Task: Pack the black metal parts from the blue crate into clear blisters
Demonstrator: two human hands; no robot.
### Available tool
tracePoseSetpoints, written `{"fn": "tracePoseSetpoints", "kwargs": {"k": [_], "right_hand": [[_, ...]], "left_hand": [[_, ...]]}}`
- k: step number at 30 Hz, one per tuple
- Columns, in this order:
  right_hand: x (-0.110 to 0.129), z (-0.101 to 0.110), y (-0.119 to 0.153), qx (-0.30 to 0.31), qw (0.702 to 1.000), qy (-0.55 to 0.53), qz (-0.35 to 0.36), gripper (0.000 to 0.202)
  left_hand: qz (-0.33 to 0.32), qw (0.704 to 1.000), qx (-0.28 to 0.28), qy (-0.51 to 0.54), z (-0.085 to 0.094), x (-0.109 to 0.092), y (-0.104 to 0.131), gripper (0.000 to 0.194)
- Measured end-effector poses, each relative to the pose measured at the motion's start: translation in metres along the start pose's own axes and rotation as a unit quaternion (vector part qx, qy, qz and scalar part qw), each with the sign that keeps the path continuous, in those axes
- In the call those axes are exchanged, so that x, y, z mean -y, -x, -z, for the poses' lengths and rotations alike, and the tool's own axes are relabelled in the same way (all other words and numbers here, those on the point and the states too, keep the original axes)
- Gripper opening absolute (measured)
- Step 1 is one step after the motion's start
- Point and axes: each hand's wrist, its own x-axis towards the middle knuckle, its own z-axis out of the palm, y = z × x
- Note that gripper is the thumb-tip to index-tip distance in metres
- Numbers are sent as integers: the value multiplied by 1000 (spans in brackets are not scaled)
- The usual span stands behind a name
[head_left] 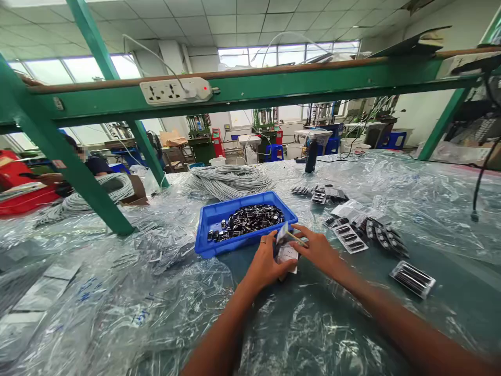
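In front of the blue tray, my left hand (266, 262) is closed around a small bundle of white printed packets (287, 254). My right hand (318, 249) meets it from the other side, its fingers pinching a thin pale-yellow band (296, 239), likely a rubber band, that runs to the bundle. The fingers hide part of the bundle. Just beyond my hands stands the blue tray (203, 245), heaped with small black parts (254, 219) that have shiny faces. To the right of my right hand lie clear packs of black strips (349, 238).
A single pack (412, 278) lies farther right. Behind the tray sits a coil of grey cable (233, 180), near a black upright object (311, 155). Plastic sheeting (176, 303) covers the table. A green frame beam (274, 83) with a power strip (176, 91) crosses above. A person sits far left.
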Motion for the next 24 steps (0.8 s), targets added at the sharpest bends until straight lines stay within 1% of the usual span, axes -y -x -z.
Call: {"fn": "tracePoseSetpoints", "kwargs": {"k": [1,2,5,7,9,10,11,12,13,14,15,16,17,18,19,21,23,24], "right_hand": [[-2,-2,1,11,1000,-6,-1,46],[-4,-1,2,24,1000,-10,0,46],[-15,13,3,59,998,-12,0,43],[-26,30,0,61,998,13,-3,35],[-37,49,-4,47,995,82,-22,29],[-42,58,-6,35,990,134,-37,28],[-44,67,-9,17,980,190,-51,28],[-45,74,-11,-8,970,238,-59,29],[-42,79,-12,-37,962,264,-59,29],[-36,81,-14,-62,962,260,-53,28],[-28,81,-15,-76,971,224,-45,27],[-17,78,-16,-73,984,156,-39,27],[-6,73,-18,-56,996,62,-41,31],[7,66,-20,-30,997,-45,-48,39],[18,57,-23,-3,987,-154,-55,47],[36,36,-30,37,941,-333,-56,59],[45,14,-36,57,899,-433,-45,65],[46,4,-38,62,886,-458,-40,67]], "left_hand": [[2,1000,0,-6,-2,3,0,84],[2,1000,3,-5,-4,6,0,78],[-2,1000,27,6,-6,16,-4,45],[-7,999,24,-33,-4,21,-7,26],[-24,995,3,-96,2,25,-9,18],[-37,992,0,-118,6,26,-9,14],[-51,990,9,-130,10,25,-9,10],[-64,989,31,-133,15,25,-8,7],[-75,986,61,-133,19,23,-8,11],[-82,984,93,-130,24,22,-7,20],[-85,981,123,-126,27,21,-6,29],[-86,978,147,-118,30,20,-5,37],[-84,977,164,-108,32,19,-5,45],[-81,977,174,-97,32,19,-4,52],[-79,976,180,-88,31,19,-4,57],[-76,976,185,-85,24,18,-4,60],[-68,978,169,-104,14,16,-3,55],[-61,979,155,-116,8,14,-2,50]]}}
